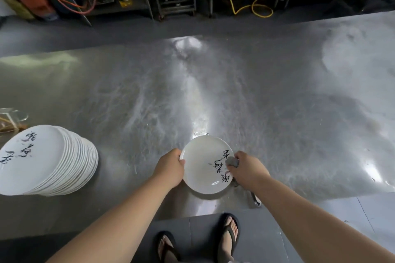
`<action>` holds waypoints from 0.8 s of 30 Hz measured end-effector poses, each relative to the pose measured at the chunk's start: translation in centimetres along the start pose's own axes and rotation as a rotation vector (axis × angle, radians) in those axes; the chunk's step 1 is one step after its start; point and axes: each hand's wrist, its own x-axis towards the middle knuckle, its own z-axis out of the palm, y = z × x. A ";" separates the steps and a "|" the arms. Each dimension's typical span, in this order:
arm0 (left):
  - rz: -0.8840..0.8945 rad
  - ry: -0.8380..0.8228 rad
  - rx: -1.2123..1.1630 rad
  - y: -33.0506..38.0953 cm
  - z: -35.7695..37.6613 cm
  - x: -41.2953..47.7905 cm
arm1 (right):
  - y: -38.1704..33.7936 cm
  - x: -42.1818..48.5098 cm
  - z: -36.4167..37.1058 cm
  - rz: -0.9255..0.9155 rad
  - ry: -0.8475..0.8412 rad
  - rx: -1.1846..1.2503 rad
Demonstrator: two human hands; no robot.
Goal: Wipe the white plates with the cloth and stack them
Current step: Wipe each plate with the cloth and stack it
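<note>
Item: round white ceramic plate with black brush lettering [203, 166], lower centre of frame, above steel desk [256, 92]. Left hand [170, 166] grips its left rim; right hand [249, 170] pinches small grey cloth [232, 162] against right rim. Advice: sweep full face, steady grip. Tall white plate stack [53, 162] lower left.

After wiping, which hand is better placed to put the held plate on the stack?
Probably the left hand: it grips the plate rim and the stack lies on its side. The right hand holds the cloth.
</note>
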 end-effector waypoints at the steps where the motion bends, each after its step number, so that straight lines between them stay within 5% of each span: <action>1: -0.010 0.016 -0.006 0.0 0.5 0.2 | 0.1 0.5 -0.1 0.000 -0.003 -0.028; 14: -0.092 0.235 -0.148 -2.8 -0.7 -0.9 | 0.5 1.0 -3.5 -0.029 0.002 -0.023; 24: -0.141 0.267 -0.225 -13.8 -10.5 -6.5 | -14.8 -2.6 3.3 -0.243 -0.130 0.041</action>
